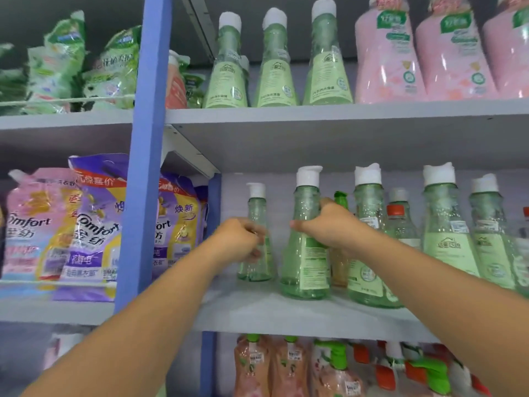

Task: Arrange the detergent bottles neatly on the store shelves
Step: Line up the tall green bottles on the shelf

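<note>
Gripping green bottle (305, 253) at neck, right hand (326, 224); left hand (239, 239) grip curled round smaller bottle (257, 236).

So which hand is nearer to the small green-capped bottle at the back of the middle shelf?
Right. The right hand is just beside the green-capped bottle; the left hand is farther left.

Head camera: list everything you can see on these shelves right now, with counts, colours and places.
Green bottles, top shelf: three, white caps, upright row.
Pink bottles: three, top right.
Green bottles, middle shelf: six or more, white caps.
Comfort refill pouches: several, purple and pink, left bay.
Green refill bags: several, upper left.
Peach pouches: several, bottom shelf.
Left hand: grips leftmost green bottle.
Right hand: grips next green bottle.
</note>
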### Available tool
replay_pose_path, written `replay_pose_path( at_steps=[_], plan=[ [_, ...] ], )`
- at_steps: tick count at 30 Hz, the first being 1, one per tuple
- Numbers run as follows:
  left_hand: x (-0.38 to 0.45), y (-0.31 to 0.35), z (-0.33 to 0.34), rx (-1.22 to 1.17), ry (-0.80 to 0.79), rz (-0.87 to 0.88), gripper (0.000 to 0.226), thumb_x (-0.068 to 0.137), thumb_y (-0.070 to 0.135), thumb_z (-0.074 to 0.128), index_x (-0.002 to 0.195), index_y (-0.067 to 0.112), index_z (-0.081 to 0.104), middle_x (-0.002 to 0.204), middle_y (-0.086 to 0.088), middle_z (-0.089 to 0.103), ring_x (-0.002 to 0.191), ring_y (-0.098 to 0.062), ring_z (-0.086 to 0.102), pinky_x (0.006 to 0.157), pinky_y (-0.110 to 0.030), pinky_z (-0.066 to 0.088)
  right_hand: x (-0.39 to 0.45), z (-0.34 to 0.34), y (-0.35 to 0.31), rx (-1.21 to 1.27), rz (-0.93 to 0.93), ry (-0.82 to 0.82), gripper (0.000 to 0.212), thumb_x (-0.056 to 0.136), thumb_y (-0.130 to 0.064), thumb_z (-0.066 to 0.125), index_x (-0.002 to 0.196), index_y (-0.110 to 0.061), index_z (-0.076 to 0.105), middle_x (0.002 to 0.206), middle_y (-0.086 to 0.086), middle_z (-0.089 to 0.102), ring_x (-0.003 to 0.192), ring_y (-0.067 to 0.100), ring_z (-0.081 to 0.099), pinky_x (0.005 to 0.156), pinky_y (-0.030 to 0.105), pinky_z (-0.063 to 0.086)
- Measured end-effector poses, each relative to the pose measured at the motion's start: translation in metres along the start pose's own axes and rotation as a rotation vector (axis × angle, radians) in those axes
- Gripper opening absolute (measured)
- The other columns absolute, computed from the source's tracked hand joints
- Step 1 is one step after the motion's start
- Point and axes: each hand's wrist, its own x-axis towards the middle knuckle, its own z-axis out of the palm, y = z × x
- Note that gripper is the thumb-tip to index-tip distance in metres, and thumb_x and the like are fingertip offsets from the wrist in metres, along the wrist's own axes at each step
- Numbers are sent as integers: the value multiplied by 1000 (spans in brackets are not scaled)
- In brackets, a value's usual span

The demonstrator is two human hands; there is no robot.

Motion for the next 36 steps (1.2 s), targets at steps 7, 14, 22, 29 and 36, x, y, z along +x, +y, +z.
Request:
replay_pose_path(
  at_steps=[7,14,22,29,36],
  plan=[
    [71,-8,-19,322,-67,-134,59,92,38,77,137,9,51,124,-11,61,113,-29,65,97,-44,59,7,-4,11,-192,81,16,64,89,-48,75,136,-16,44,120,6,60,104,28,63,86,41,56],
    [104,-20,-6,196,-167,-115,45,88,23,83,122,15,54,105,0,71,89,-15,69,72,-34,61,21,-4,14,-33,112,-78,47,91,-40,76,126,-23,49,114,3,61,93,22,63,72,34,51],
    [94,-33,-29,467,79,-139,109,77,48,89,160,9,28,157,-12,46,123,-34,60,91,-46,61,48,22,2,69,47,-279,20,94,-29,75,99,-21,57,101,2,69,88,19,69,83,31,60],
    [109,-21,-31,714,-29,-175,89,79,56,84,140,-1,53,130,-16,64,106,-34,71,88,-45,63,95,56,-23,-30,136,-369,23,94,-15,75,104,-3,58,123,12,65,109,35,69,99,48,58],
    [137,-38,-27,703,59,-173,92,93,64,64,155,2,36,154,-16,48,134,-32,55,104,-34,49,139,89,-18,-118,245,-384,63,97,-17,71,149,3,42,158,17,44,125,34,62,103,44,56]
  ],
)
